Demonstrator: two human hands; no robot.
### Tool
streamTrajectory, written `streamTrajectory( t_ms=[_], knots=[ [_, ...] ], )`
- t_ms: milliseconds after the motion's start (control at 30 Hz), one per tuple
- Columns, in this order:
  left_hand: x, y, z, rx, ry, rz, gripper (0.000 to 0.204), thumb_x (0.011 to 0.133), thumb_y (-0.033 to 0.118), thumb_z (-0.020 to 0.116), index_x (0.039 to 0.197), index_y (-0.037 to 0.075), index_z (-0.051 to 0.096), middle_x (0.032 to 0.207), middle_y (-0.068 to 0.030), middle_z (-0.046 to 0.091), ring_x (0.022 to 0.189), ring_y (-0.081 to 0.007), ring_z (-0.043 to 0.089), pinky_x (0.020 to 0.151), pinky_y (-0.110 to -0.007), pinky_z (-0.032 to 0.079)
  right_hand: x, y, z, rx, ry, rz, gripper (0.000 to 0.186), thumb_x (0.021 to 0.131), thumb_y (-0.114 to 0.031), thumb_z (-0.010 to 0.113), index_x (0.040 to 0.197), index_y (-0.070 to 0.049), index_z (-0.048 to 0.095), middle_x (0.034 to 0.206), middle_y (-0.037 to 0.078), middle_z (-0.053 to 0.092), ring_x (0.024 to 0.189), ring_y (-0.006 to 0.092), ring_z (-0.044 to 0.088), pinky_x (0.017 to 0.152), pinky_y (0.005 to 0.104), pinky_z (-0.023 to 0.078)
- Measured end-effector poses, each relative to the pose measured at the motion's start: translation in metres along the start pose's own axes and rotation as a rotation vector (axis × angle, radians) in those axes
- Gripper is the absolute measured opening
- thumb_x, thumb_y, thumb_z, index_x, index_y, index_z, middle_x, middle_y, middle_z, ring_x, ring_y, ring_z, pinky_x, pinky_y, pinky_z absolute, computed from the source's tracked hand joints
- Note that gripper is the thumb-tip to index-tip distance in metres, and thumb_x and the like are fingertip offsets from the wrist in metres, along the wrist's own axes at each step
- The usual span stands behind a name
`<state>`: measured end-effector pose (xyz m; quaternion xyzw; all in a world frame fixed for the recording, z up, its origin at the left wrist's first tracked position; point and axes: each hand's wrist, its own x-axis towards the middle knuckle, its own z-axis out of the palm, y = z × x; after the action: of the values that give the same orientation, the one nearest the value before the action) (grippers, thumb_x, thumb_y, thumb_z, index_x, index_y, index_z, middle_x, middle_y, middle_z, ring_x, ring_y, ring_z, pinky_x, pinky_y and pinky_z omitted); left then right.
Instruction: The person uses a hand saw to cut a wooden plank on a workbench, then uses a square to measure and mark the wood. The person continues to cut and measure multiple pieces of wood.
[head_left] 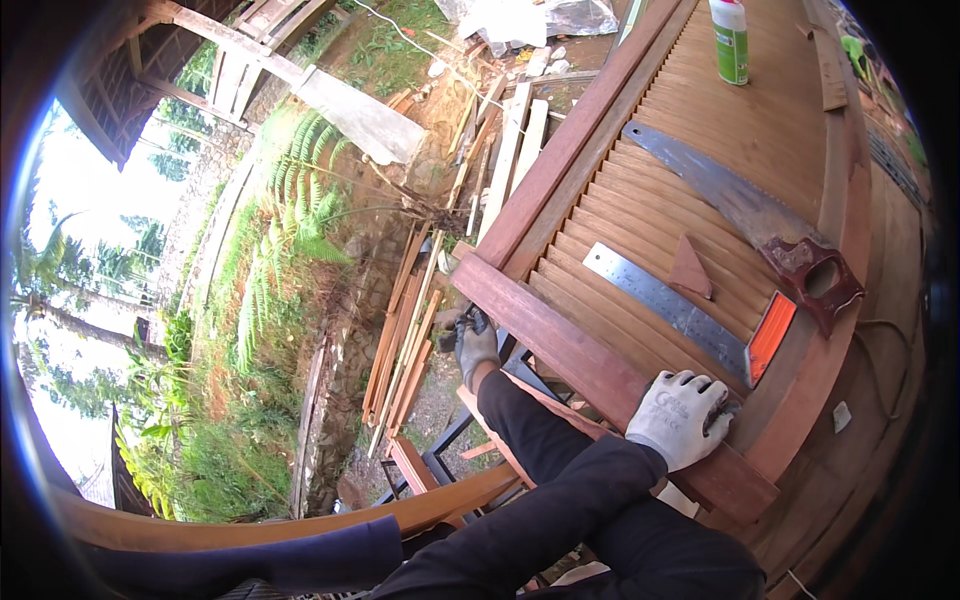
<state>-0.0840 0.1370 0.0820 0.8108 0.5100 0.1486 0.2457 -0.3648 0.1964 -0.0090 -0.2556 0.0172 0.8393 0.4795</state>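
Note:
My arms cross, the left forearm over the right. My left hand [683, 422], in a pale glove with a dark palm, is closed on the near end rail [580, 345] of a reddish-brown louvered wooden door [625, 255]. Beyond the rail's left end, my gloved right hand [474, 343] is closed around a small dull object; glove and blur hide its kind. On the slats lie a try square [665, 308] with an orange handle, a small triangular wood offcut [690, 268] and a handsaw [735, 190] with a dark red handle.
A white and green bottle [731, 45] stands at the door's far end. Wooden strips [405, 335] lie on the ground to the left, beside a fern-covered slope [290, 200]. Dark metal supports [455, 440] show under the door. A cord [890, 370] lies on the boards at right.

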Motion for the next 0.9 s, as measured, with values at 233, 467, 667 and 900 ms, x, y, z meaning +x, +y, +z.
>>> streamTrajectory(
  t_ms=[233, 467, 667, 900],
  knots=[
    [0.002, 0.0, 0.004, 0.007, 0.017, 0.022, 0.026, 0.089, 0.033, 0.062, 0.102, 0.011, 0.065, 0.1, -0.0089, 0.066, 0.099, -0.0291, 0.061, 0.089, -0.043, 0.045, 0.007, 0.009, 0.005, 0.016, -0.028, -0.029, 0.026, 0.103, -0.006, 0.046, 0.128, -0.01, 0.054, 0.079, 0.006, 0.061, 0.051, 0.0154, 0.056, 0.045, 0.0321, 0.05],
    [0.001, 0.0, -0.001, -0.024, -0.029, -0.004, 0.026, 0.089, 0.033, 0.061, 0.101, 0.01, 0.065, 0.098, -0.0097, 0.065, 0.099, -0.0294, 0.061, 0.086, -0.043, 0.044, 0.003, 0.007, 0.011, 0.001, 0.047, -0.004, 0.021, 0.105, -0.009, 0.046, 0.125, -0.01, 0.053, 0.076, 0.007, 0.058, 0.047, 0.015, 0.054, 0.042, 0.0316, 0.048],
    [-0.001, 0.0, 0.0, -0.048, -0.022, -0.017, 0.026, 0.088, 0.033, 0.062, 0.101, 0.01, 0.065, 0.098, -0.0104, 0.065, 0.098, -0.0301, 0.061, 0.086, -0.043, 0.045, 0.003, 0.021, 0.005, -0.299, 0.007, 0.024, 0.022, 0.105, -0.01, 0.047, 0.125, -0.011, 0.055, 0.072, 0.005, 0.059, 0.048, 0.013, 0.057, 0.041, 0.0306, 0.046],
    [0.004, 0.003, 0.003, -0.047, 0.005, 0.004, 0.026, 0.087, 0.032, 0.063, 0.1, 0.01, 0.064, 0.097, -0.0101, 0.065, 0.098, -0.03, 0.062, 0.086, -0.043, 0.044, 0.028, 0.037, -0.033, -1.212, -0.101, -0.152, 0.028, 0.095, -0.015, 0.057, 0.12, -0.018, 0.068, 0.084, 0.011, 0.071, 0.076, 0.0226, 0.067, 0.065, 0.0383, 0.053]
  ],
)
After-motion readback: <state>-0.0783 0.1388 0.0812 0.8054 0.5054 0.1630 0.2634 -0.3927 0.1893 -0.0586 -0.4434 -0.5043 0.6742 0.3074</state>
